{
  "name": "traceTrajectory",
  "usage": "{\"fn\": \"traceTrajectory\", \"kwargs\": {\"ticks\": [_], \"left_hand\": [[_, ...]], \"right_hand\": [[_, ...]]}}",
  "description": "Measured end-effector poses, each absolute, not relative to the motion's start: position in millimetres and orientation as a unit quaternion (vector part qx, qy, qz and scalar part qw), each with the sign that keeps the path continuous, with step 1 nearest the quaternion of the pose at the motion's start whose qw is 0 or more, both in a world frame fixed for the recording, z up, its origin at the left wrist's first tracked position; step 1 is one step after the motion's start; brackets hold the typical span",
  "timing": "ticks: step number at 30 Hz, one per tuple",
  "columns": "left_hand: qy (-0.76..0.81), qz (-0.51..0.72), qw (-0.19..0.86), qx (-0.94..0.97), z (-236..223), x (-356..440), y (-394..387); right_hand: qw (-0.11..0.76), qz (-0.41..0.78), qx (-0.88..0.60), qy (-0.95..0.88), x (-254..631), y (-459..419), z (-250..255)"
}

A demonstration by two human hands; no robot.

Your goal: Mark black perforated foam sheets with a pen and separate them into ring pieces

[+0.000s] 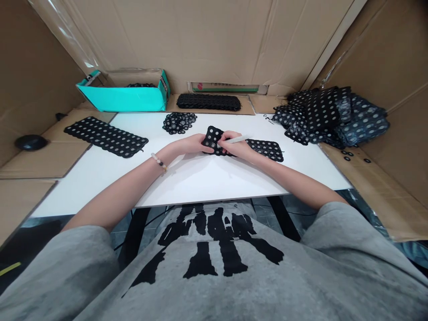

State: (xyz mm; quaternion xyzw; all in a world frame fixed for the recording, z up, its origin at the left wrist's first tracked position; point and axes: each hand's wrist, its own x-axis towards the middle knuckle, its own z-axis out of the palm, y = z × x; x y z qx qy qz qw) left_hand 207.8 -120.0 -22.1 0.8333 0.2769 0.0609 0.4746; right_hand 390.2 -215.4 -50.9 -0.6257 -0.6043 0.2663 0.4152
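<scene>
A black sheet with rows of pale round spots (264, 149) lies across the middle of the white table, its left end raised. My left hand (195, 144) grips that raised end, thumb in front and fingers partly hidden behind. In my right hand (234, 143) is a white pen-like tool (239, 139), pinched like a pen with its tip end at the sheet; the tip itself is hidden by my fingers. Just beyond my left hand sits a heap of small black rings (179, 122).
Another spotted black sheet (106, 136) lies at left. Behind are a turquoise box (127, 99) and a stack of black sheets (208, 101). Crumpled spotted sheets (321, 111) pile up at right, near several loose rings (347, 158). A black computer mouse (31, 142) rests far left. Cardboard walls (200, 40) enclose the table (187, 185).
</scene>
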Motion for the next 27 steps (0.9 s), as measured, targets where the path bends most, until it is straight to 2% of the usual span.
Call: {"fn": "traceTrajectory", "kwargs": {"ticks": [3, 7, 10, 27], "left_hand": [[0.272, 0.058, 0.437, 0.855, -26.5, 207.9, -112.6], [0.278, 0.076, 0.431, 0.855, -31.6, 207.5, -108.2], [0.282, 0.088, 0.447, 0.845, -33.6, 207.7, -108.7], [0.307, 0.131, 0.56, 0.758, -36.4, 210.2, -118.9]], "right_hand": [[0.427, 0.348, -0.622, -0.556, 393.4, -213.6, -51.7], [0.422, 0.307, -0.62, -0.586, 393.7, -213.5, -51.7], [0.416, 0.272, -0.626, -0.601, 391.9, -214.9, -51.0], [0.442, 0.343, -0.618, -0.552, 391.1, -210.9, -56.5]]}}
